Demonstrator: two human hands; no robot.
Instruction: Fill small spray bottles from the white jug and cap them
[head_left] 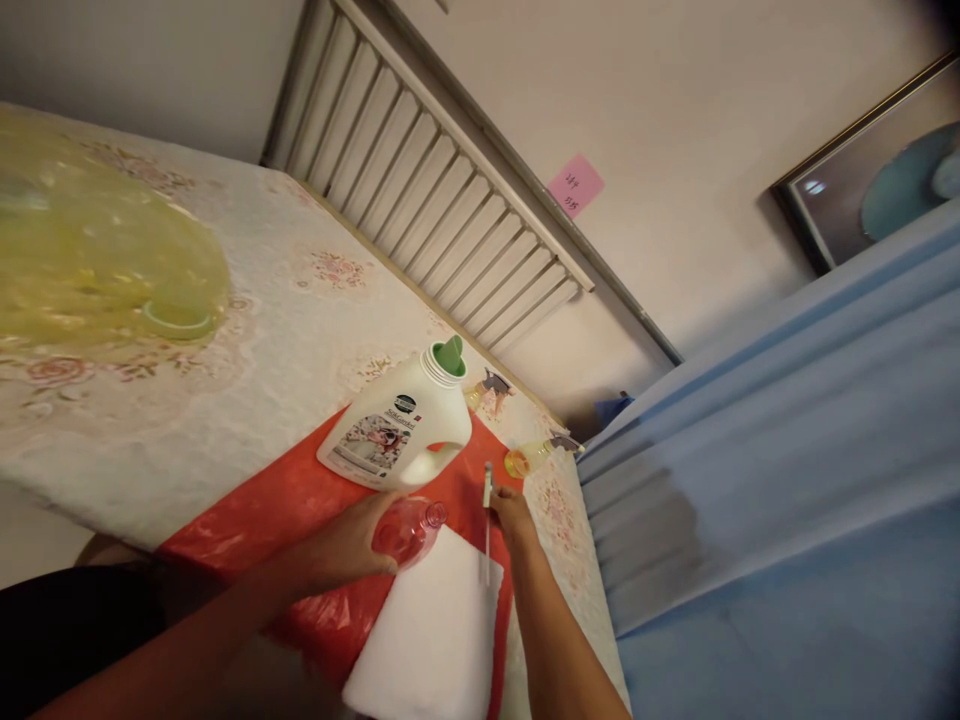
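A small clear bottle (pixel 409 532), open at the neck, is held tilted in my left hand (pixel 360 545) above a red plastic sheet (pixel 247 500). My right hand (pixel 513 515) pinches a white spray pump (pixel 488 486) whose thin tube hangs down over a folded white cloth (pixel 431 630). Behind my left hand stands a large cream detergent jug (pixel 397 425) with a green spout and no cap on it. The fingertips of my right hand are partly hidden.
Two spray bottles, one yellowish (pixel 531 458) and one behind the jug (pixel 489 390), lie near the wall edge. A yellow plastic bag (pixel 112 250) covers the left of the flowered tablecloth (pixel 285 300). A blue curtain (pixel 750 450) hangs at right.
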